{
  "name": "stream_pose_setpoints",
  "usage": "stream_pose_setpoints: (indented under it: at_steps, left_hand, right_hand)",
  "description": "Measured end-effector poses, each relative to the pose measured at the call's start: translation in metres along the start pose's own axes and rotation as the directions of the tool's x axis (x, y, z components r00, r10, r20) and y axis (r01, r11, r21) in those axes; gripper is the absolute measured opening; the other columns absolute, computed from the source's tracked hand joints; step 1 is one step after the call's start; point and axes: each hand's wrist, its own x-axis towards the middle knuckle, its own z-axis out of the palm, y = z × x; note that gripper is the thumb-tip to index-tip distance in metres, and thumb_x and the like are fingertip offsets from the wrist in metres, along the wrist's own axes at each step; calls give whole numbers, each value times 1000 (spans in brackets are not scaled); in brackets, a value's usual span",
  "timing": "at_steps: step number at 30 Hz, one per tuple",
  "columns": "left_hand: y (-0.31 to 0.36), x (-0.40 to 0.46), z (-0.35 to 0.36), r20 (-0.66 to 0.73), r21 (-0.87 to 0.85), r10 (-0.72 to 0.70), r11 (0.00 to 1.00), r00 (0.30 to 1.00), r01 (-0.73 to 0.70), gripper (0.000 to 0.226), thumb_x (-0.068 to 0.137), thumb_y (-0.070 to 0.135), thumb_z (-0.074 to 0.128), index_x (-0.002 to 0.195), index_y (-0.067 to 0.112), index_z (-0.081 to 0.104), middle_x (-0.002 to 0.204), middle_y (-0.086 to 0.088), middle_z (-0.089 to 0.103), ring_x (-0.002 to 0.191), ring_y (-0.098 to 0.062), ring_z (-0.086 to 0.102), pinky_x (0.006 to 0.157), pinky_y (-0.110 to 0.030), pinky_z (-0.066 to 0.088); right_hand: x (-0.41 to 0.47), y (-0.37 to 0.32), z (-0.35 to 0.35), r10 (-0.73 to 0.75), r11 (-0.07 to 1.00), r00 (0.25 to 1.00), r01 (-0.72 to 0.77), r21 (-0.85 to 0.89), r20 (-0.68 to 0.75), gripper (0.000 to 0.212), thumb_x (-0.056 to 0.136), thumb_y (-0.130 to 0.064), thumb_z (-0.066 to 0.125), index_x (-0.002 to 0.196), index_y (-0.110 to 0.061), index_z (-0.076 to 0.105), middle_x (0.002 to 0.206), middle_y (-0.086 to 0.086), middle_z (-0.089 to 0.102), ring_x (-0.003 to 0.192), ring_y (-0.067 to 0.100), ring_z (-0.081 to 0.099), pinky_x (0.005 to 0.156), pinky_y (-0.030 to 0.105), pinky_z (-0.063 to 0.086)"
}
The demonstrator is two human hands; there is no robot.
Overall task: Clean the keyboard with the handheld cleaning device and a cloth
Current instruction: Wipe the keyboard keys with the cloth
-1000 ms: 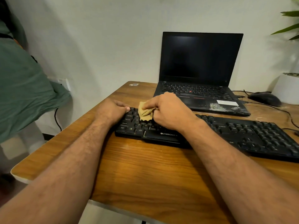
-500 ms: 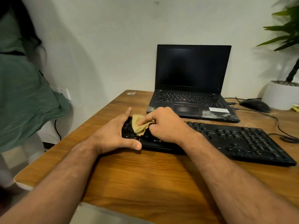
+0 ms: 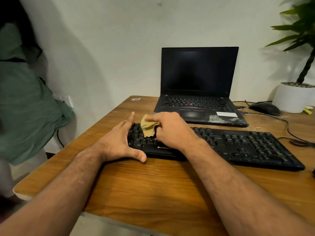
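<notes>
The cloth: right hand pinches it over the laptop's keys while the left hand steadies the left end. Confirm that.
Not quite. In the head view the right hand pinches the cloth over the keyboard, not the laptop. The left hand does steady its left end.

Soft tan cloth [image 3: 148, 127], matt plastic keyboard [image 3: 238, 147], grained wood table [image 3: 162, 188]

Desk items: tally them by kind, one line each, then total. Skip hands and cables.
Keyboard: 1
Laptop: 1
Cloth: 1
Mouse: 1
Potted plant: 1
Total: 5
</notes>
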Motion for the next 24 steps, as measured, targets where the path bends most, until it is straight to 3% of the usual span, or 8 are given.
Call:
stream_pose_setpoints:
  at_steps: [3,6,11,14,16,19,21,24]
  left_hand:
    - [-1,2,0,14,16,15,1000,1000,-15,172,24,92,72,157,33,-19,168,1,12,151,-17,19,123,-34,17]
    - [-1,3,1,5,-32,-3,999,1000,3,174,24,83,81,157,33,-20,167,1,16,151,-16,20,124,-33,16]
    - [-3,2,0,1,-48,5,999,1000,-5,177,21,86,80,156,33,-20,167,2,17,151,-16,21,122,-31,18]
    - [-2,2,1,-14,-38,-3,999,1000,2,174,23,84,81,157,34,-19,167,1,15,151,-16,21,123,-33,20]
    - [0,1,2,-23,-45,2,999,1000,-3,172,23,89,76,157,36,-18,167,3,13,151,-15,20,122,-33,20]
    - [2,0,2,-31,-78,22,997,999,-25,168,22,99,64,156,39,-17,168,4,12,150,-14,21,122,-34,20]
    - [2,1,2,-26,-69,23,997,999,-24,166,24,99,63,156,40,-17,167,4,14,150,-14,22,122,-35,21]
    - [1,4,3,-27,-31,1,1000,1000,-1,161,29,92,70,156,42,-15,166,3,15,149,-17,25,122,-41,24]
  right_hand:
    - [-11,-15,0,-109,992,974,95,79,198,56,81,-4,55,124,-36,69,119,-4,72,97,15,68,90,33,57]
    - [-10,-14,-6,-97,987,978,70,146,186,45,71,-4,56,95,-33,81,87,1,78,58,17,67,55,37,61]
    - [-11,-13,0,-184,978,962,158,138,201,53,69,-5,53,103,-35,79,112,-13,74,95,9,70,86,31,59]
    - [-4,-11,-6,-112,993,987,107,54,112,38,69,-10,56,88,-29,82,85,-5,78,72,10,67,74,28,58]
    - [0,-6,-10,-75,997,997,75,-6,-13,34,70,-10,56,84,-28,82,83,-5,76,77,10,64,78,28,57]
    - [5,0,-2,-62,998,997,63,-21,44,47,76,-12,52,110,-34,76,116,-6,73,108,11,54,103,32,46]
    - [8,1,7,-64,989,986,84,-125,152,51,85,-19,50,129,-41,64,129,-3,66,108,14,42,104,40,40]
    - [18,3,9,-14,974,996,34,-225,91,45,94,-21,52,133,-42,61,123,4,65,115,23,47,102,44,39]
